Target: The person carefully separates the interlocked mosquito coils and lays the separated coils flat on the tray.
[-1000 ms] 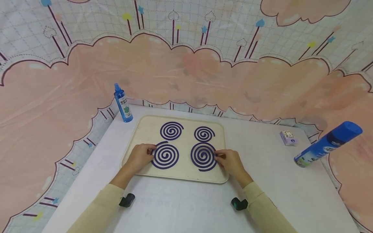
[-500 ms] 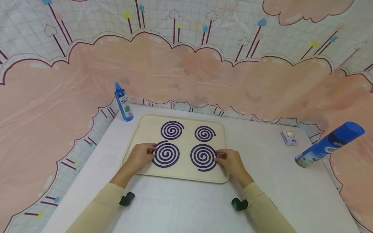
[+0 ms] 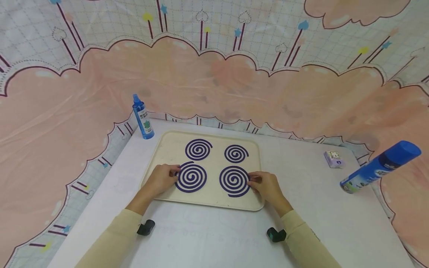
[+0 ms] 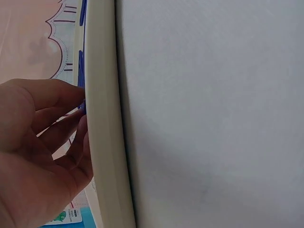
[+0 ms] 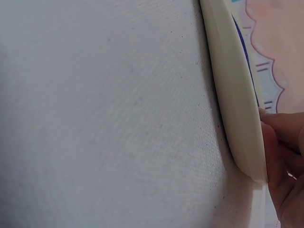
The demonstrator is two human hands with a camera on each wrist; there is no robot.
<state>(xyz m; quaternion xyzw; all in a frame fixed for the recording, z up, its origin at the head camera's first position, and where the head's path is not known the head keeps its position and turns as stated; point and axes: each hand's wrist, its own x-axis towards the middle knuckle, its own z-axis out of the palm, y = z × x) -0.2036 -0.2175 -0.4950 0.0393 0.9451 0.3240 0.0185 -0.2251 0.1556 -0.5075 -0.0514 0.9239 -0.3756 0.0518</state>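
On a cream tray [image 3: 213, 186] lie dark blue mosquito coils in two rows. My left hand [image 3: 161, 179] pinches the outer left edge of the near-left mosquito coil [image 3: 192, 176]. The near-right mosquito coil [image 3: 234, 179] has its right edge between the thumb and fingers of my right hand [image 3: 266, 184]. Behind them are a back-left coil [image 3: 198, 150] and a smaller back-right coil [image 3: 235, 153], untouched. In the left wrist view, the tray wall [image 4: 104, 114] hides most of the coil at my fingertips. The right wrist view shows my thumb and fingers just over the tray's rim.
A blue spray bottle [image 3: 143, 118] stands at the table's back left corner. To the right are a small purple-and-white box [image 3: 333, 159] and a tall blue aerosol can [image 3: 378, 167]. Patterned cloth [image 3: 201, 85] hangs around the white table [image 3: 207, 238].
The near-right coil has come slightly toward me, leaving a small gap to the back-right coil it met before. Both hands keep their pinch and have hardly moved.
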